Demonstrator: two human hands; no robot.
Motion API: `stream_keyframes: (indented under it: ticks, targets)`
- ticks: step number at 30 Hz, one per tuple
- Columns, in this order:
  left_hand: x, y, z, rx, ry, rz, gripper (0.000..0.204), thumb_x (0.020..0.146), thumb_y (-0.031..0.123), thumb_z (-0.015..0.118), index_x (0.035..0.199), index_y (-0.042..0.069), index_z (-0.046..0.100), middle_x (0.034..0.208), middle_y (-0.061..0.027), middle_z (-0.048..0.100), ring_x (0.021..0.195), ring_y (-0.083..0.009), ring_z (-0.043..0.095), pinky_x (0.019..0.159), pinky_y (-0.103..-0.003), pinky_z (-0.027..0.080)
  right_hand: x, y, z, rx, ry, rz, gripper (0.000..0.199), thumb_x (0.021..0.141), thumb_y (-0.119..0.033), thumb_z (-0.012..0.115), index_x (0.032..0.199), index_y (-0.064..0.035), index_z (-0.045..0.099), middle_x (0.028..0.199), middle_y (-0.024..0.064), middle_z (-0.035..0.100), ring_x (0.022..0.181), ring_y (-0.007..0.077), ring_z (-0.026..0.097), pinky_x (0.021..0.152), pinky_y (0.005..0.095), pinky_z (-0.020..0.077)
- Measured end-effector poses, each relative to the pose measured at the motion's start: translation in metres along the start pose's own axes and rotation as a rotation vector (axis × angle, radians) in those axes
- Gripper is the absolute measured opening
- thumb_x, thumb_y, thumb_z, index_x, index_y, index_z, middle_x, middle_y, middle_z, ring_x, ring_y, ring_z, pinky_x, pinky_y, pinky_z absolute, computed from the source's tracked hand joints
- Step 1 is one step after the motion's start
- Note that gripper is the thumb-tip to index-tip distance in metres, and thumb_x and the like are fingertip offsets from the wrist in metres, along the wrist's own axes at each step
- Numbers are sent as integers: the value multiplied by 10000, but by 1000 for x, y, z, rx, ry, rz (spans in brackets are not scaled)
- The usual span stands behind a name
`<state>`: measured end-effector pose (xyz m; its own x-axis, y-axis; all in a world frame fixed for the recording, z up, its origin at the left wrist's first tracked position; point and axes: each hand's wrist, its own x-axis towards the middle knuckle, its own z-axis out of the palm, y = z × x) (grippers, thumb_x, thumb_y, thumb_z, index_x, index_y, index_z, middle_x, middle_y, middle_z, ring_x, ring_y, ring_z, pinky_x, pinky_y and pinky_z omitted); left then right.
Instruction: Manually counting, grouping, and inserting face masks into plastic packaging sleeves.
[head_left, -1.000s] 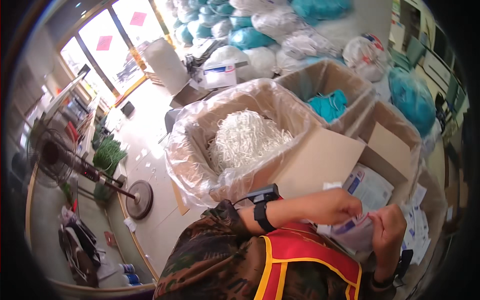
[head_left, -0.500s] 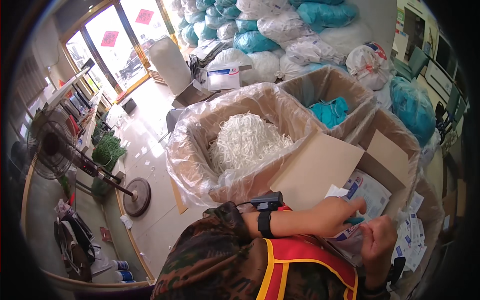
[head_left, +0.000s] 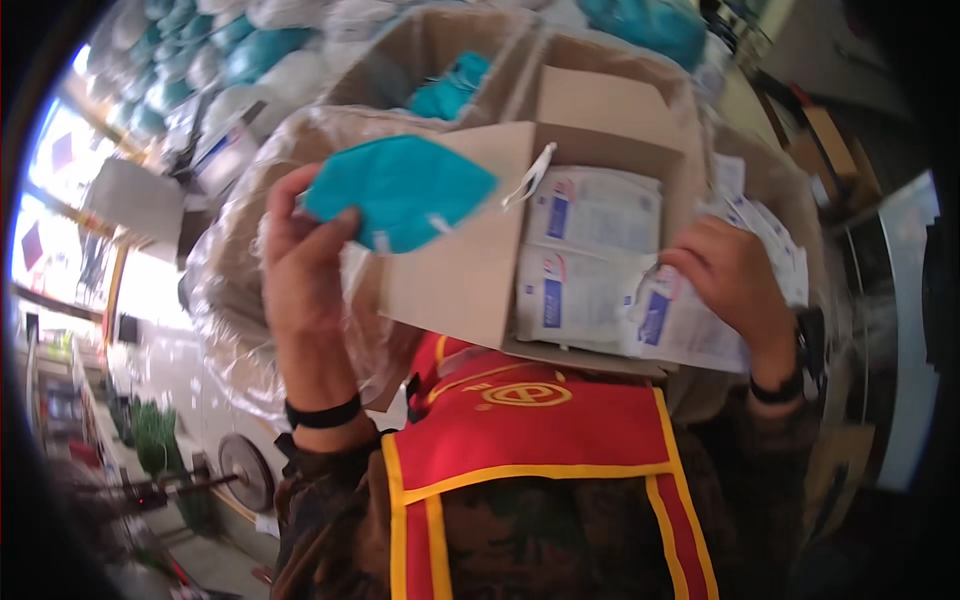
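Mask: I see a teal folded fabric face mask [head_left: 400,190] with a white ear loop, raised in front of the open cardboard boxes, at upper centre-left of the view.
Left hand: my left hand [head_left: 305,275] grips the mask by its lower left edge, thumb on the front, fingers curled behind it; a black band circles the wrist.
Packet: a flat white plastic packet with blue printing [head_left: 680,320] lies at the near edge of the small box, overlapping the packets beneath it.
Right hand: my right hand [head_left: 735,285] is closed on that packet's right end, fingers bent over its top; a dark watch sits on the wrist.
Small box: an open brown cardboard box [head_left: 480,270] sits just above my chest, its flap standing up behind the mask; white packets with blue labels [head_left: 595,210] are stacked inside.
Large box: a brown carton lined with clear plastic film [head_left: 235,290] stands behind my left hand.
Further cartons: another open carton [head_left: 400,60] holds more teal masks [head_left: 450,90].
Clothing: a red vest with yellow trim [head_left: 540,430] over camouflage sleeves.
Background: teal and white filled sacks [head_left: 220,60] are piled at upper left; a floor fan's round base [head_left: 245,470] shows at lower left.
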<state>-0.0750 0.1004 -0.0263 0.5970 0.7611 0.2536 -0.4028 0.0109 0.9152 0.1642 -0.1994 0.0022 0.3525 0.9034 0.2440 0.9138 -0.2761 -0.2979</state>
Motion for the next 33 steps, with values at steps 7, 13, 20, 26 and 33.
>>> stream_keyframes:
  ticks: [7,13,20,26,33]
  targets:
    - [-3,9,8,-276,-43,-92,212,812,1,586,1020,33,555,952,-86,579,902,-181,547,823,-302,434,28,8,71,-72,-256,-139,211,850,-257,659,821,-51,619,853,115,608,783,335,629,682,431,505]
    - [-9,-2,20,-78,-90,-51,259,926,221,572,732,76,481,640,-31,456,577,-107,380,546,-253,277,36,19,108,-146,-302,-110,187,840,-219,665,843,-33,646,868,158,620,801,355,649,701,454,514]
    - [-13,-21,57,6,-159,-164,366,970,277,560,661,90,502,586,-8,457,543,-65,359,509,-231,247,103,35,74,-272,-317,-7,252,780,-226,722,918,-17,694,929,181,669,819,364,669,737,430,536]
    - [-17,-26,64,125,-240,-227,380,985,278,537,665,74,514,590,-19,479,541,-75,371,511,-229,277,115,70,118,-259,-360,97,474,670,-259,829,1009,20,648,1096,211,606,1011,374,618,876,432,500]
    - [-16,-35,61,80,-230,-257,373,974,270,564,656,80,515,582,-14,483,535,-66,364,500,-226,277,117,63,110,-242,-519,179,611,646,-258,845,1122,37,601,1146,214,583,1058,390,590,909,427,480]
